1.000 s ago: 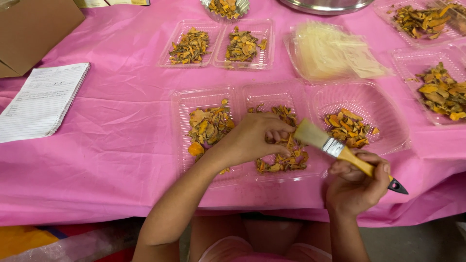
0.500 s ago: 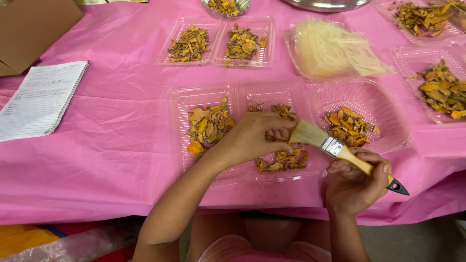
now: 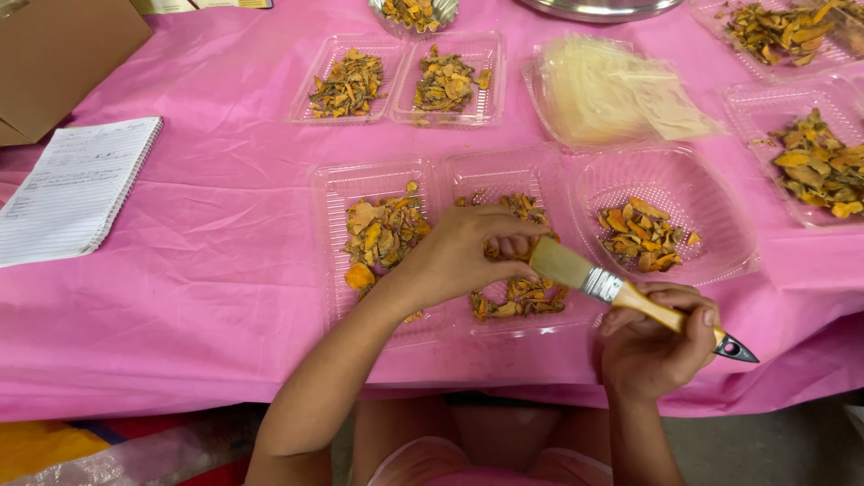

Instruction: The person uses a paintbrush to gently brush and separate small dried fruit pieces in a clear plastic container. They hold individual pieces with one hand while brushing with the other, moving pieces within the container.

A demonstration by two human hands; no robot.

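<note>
1. Clear plastic double tray (image 3: 432,175) of dried orange-yellow slices (image 3: 382,232), centre of the pink-covered desk (image 3: 207,243); a round clear container (image 3: 666,180) just right.
2. Cardboard box (image 3: 63,45) and lined notebook (image 3: 72,189), far left.
3. Left hand (image 3: 468,256) pinches a slice; right hand (image 3: 652,337) is closed around a paintbrush (image 3: 621,292).
4. Compared with half a second ago, the bristles sit closer to the left fingers.
</note>
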